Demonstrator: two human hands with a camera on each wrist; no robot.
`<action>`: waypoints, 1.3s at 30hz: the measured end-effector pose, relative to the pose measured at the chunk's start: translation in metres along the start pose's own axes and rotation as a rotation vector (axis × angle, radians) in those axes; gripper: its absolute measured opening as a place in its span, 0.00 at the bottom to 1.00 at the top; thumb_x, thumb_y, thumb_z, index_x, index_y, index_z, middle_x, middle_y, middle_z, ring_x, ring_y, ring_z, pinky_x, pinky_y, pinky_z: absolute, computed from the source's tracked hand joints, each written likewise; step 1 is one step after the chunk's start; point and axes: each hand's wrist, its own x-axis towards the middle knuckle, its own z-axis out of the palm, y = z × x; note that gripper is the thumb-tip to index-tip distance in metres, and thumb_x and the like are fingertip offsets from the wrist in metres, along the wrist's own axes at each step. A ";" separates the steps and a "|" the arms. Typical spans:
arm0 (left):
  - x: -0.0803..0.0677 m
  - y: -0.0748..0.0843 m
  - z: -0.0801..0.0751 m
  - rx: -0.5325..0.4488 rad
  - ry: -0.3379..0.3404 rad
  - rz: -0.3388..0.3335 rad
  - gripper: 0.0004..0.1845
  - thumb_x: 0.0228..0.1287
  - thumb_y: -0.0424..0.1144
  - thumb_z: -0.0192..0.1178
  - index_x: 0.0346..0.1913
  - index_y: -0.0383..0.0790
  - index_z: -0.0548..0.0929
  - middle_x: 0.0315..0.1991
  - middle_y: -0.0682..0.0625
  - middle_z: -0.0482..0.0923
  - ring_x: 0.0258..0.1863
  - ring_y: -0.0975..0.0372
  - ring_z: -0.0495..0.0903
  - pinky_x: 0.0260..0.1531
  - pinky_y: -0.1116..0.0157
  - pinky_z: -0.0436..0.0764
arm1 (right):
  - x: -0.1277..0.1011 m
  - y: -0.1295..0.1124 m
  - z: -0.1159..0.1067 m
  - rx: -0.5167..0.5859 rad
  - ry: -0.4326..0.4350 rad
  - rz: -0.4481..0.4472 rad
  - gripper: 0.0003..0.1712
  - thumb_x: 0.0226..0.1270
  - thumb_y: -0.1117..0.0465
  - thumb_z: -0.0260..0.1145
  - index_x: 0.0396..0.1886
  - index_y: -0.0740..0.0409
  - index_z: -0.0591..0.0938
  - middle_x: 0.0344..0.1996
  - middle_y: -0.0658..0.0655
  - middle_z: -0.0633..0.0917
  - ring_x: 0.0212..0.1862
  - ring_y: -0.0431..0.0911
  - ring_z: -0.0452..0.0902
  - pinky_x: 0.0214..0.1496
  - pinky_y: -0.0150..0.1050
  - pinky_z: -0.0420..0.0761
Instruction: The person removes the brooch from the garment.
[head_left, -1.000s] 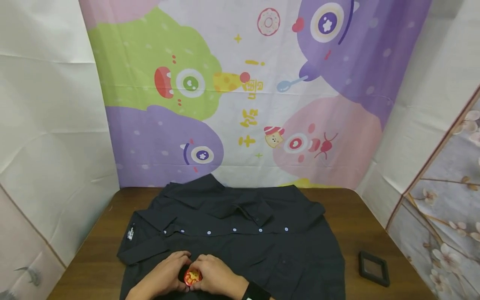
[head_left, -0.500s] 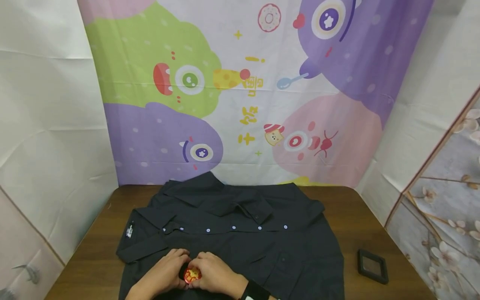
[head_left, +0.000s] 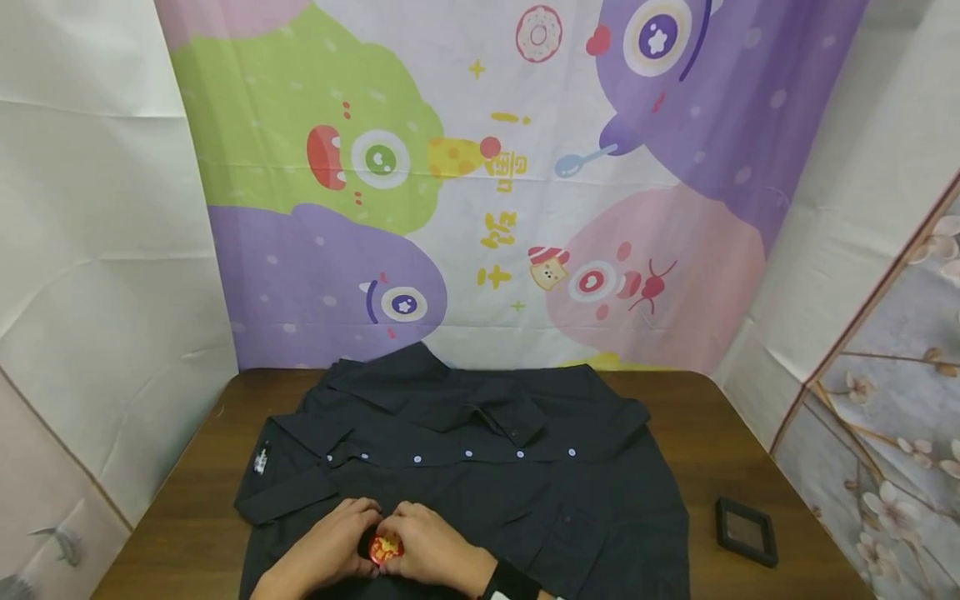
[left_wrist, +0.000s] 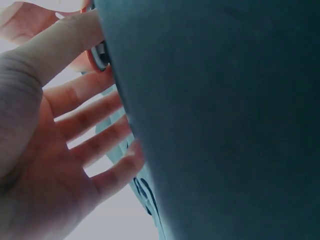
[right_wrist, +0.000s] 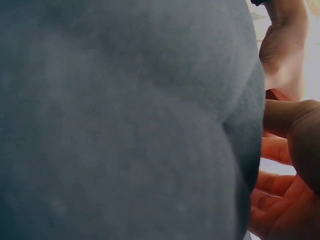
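Observation:
A round red-and-yellow badge (head_left: 386, 548) lies between my two hands over the lower left part of a dark short-sleeved shirt (head_left: 495, 508). My left hand (head_left: 336, 537) holds the badge's left side, thumb near and fingers beyond. From the right, my right hand (head_left: 427, 543) pinches its edge with thumb and fingers. In the left wrist view, the badge's red rim (left_wrist: 93, 60) and part of its back show beside my left thumb, against dark cloth (left_wrist: 210, 120). Shirt cloth (right_wrist: 125, 130) fills most of the right wrist view and hides the badge there.
The shirt is spread over a brown wooden table (head_left: 187, 500), with a row of white buttons (head_left: 468, 454) across it. A small black square frame (head_left: 746, 532) lies at the right. Behind the table hangs a cartoon-print curtain (head_left: 480, 317); pale panels (head_left: 97, 250) stand at the sides.
The badge's face tips slightly between the hands, which stay in nearly the same place over the shirt. The head view shifts a little; the shirt and the black frame stay put.

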 end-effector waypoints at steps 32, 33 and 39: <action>0.002 -0.003 0.002 -0.011 -0.004 -0.009 0.25 0.38 0.47 0.79 0.40 0.42 0.82 0.48 0.48 0.79 0.47 0.52 0.78 0.48 0.51 0.80 | -0.003 -0.002 -0.005 -0.030 0.004 0.005 0.18 0.55 0.50 0.75 0.45 0.49 0.85 0.34 0.44 0.78 0.33 0.29 0.67 0.34 0.20 0.67; 0.002 -0.003 0.002 -0.014 -0.006 -0.012 0.25 0.38 0.47 0.79 0.40 0.42 0.82 0.48 0.48 0.79 0.47 0.52 0.77 0.48 0.51 0.79 | -0.003 -0.002 -0.005 -0.028 0.003 0.007 0.18 0.55 0.50 0.75 0.45 0.49 0.85 0.34 0.44 0.78 0.33 0.29 0.67 0.34 0.20 0.67; 0.001 -0.002 0.003 -0.028 -0.013 -0.031 0.25 0.38 0.47 0.79 0.41 0.42 0.83 0.49 0.48 0.79 0.48 0.52 0.77 0.48 0.50 0.79 | -0.005 -0.002 -0.007 -0.020 0.001 0.023 0.18 0.55 0.49 0.75 0.46 0.48 0.85 0.35 0.43 0.78 0.34 0.29 0.67 0.35 0.21 0.68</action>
